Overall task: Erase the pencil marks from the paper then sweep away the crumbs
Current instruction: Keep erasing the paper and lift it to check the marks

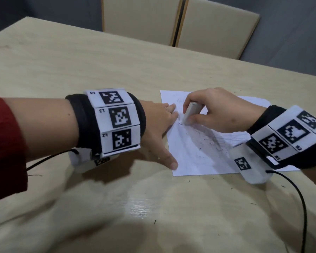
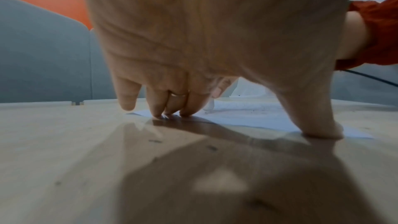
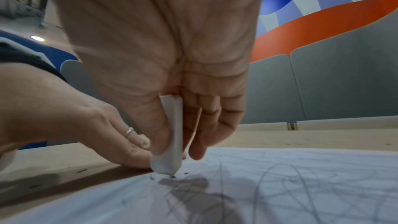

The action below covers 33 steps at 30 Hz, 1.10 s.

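Pale wood-grain surface point(image 1: 80, 61), glossy, light reflected near front. Two beige padded chairs point(image 1: 140, 17) side by side at far edge. Grey wall panels point(image 3: 344, 83) behind. Orange, blue, white mural point(image 3: 312, 6) above panels. Round ceiling lamp point(image 3: 37, 38) lit.

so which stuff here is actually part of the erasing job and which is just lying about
Part of the job:
- paper, pencil marks remaining
- eraser, pinched by the right hand, tip on the sheet
- left hand, fingers pressing the sheet's edge
- dark crumbs on the sheet and table

Just there:
- two chairs behind the table
- black cables from the wrist cameras
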### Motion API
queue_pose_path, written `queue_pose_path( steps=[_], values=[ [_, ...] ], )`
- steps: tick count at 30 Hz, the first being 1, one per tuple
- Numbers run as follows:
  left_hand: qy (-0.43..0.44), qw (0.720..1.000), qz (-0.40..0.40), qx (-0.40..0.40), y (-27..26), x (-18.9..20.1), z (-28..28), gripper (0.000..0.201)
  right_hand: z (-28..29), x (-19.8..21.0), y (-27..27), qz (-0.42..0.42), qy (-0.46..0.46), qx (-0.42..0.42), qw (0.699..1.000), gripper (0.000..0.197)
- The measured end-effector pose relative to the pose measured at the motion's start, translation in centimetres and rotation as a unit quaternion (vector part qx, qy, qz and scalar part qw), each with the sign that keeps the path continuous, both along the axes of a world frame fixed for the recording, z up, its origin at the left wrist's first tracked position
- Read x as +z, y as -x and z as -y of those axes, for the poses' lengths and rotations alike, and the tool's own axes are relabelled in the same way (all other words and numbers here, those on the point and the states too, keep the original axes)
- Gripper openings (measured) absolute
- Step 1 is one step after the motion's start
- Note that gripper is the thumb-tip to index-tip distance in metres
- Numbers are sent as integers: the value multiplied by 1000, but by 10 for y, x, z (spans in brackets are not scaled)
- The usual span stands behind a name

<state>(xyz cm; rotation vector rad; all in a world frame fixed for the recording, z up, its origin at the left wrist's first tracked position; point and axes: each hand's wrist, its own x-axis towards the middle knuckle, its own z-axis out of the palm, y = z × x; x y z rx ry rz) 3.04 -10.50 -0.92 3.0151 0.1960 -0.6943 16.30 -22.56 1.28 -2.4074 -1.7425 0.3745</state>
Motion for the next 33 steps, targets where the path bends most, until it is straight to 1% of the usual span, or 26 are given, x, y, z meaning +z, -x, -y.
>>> queue_pose_path(
  steps=[2,4,7,11,12,14,16,19,22,26,29,30,33],
  values=[
    [-12,1000,8,-5,-4,-1,2,132,-2,-2,1,9,-7,12,1000,11],
    [-6,1000,13,-4,-7,-2,3,128,-3,-5,3,11,-14,20,1000,11],
    [8,1000,21,19,-10,-4,1,124,-5,-7,4,14,-19,29,999,11],
    [2,999,32,35,-11,-5,0,121,-5,-6,8,15,-57,40,997,8],
    [2,999,34,35,-10,-4,1,118,-5,-7,9,8,-62,41,997,10],
    [4,999,26,35,-9,-3,2,119,-6,-8,12,-3,-60,43,997,17],
    [2,999,15,37,-9,-1,3,119,-7,-9,13,-4,-51,39,998,14],
    [-2,999,1,44,-11,1,5,109,-9,-9,12,3,-42,36,998,9],
    [0,999,-1,34,-11,4,7,100,-13,-12,13,9,-33,39,999,6],
    [-9,999,-7,33,-8,10,10,102,-11,-13,18,-16,-30,23,999,9],
    [-11,999,-11,30,-7,10,12,101,-4,-10,23,-33,-20,37,999,15],
    [-9,999,-9,30,-7,9,11,105,-4,-8,24,-32,-16,36,999,14],
    [-6,999,-3,36,-7,4,7,129,-10,-3,20,-3,-13,23,1000,8]
  ],
)
